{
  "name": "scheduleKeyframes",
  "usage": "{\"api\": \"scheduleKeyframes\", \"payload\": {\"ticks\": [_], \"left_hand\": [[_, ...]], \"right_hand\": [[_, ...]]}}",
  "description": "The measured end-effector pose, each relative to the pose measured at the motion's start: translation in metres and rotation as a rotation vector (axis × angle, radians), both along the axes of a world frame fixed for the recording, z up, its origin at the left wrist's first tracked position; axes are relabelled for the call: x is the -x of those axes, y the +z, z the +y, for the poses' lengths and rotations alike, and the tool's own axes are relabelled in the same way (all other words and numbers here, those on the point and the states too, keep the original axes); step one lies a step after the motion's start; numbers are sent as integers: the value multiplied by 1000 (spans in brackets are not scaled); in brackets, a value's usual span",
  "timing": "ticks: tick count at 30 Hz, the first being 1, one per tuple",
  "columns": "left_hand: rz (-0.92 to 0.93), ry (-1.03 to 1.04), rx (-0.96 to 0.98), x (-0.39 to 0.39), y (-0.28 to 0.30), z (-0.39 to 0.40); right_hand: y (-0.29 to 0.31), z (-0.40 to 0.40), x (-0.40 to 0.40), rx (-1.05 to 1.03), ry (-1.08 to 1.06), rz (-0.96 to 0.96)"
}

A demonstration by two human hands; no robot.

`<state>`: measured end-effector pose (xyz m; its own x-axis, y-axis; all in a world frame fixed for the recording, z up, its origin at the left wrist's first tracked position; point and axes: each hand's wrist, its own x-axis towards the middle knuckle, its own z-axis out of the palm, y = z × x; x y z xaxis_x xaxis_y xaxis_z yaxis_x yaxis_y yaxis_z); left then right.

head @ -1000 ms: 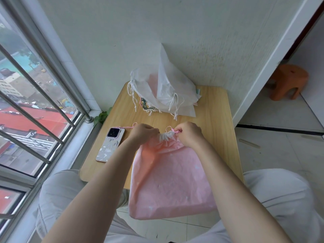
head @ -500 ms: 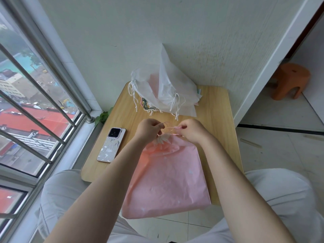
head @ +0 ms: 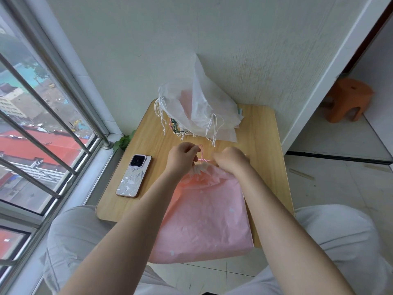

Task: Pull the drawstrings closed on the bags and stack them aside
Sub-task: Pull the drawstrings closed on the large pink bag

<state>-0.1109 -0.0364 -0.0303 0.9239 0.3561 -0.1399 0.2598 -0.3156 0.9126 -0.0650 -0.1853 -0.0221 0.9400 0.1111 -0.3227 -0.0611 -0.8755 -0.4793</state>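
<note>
A pink drawstring bag [head: 204, 218] lies on the small wooden table [head: 261, 150], its lower end hanging over the front edge. Its mouth is gathered tight between my hands. My left hand [head: 180, 159] pinches a pink drawstring [head: 201, 154] just above the gathered mouth. My right hand [head: 230, 161] grips the other side of the cord, fingers curled. A pile of white and pink drawstring bags [head: 200, 111] rests at the back of the table against the wall.
A phone [head: 134, 175] in a patterned case lies on the table's left side. A barred window [head: 42, 128] runs along the left. An orange stool [head: 348, 99] stands on the floor to the right. My knees flank the table.
The bag's mouth has gone from partly spread to bunched tight. My hands have come closer together and now work the pink cord above the mouth.
</note>
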Motion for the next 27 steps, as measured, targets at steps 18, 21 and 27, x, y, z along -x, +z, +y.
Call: {"api": "scheduleKeyframes", "payload": {"ticks": [18,21,27], "left_hand": [[36,32,-21,3,-7,-10],[97,-73,-57,1,-6,-6],[141,-306,92,6,15,-11]], "right_hand": [[-9,3,6,-607,-107,124],[1,-4,-1,-757,-103,17],[23,7,-10,-851,66,-71]]}}
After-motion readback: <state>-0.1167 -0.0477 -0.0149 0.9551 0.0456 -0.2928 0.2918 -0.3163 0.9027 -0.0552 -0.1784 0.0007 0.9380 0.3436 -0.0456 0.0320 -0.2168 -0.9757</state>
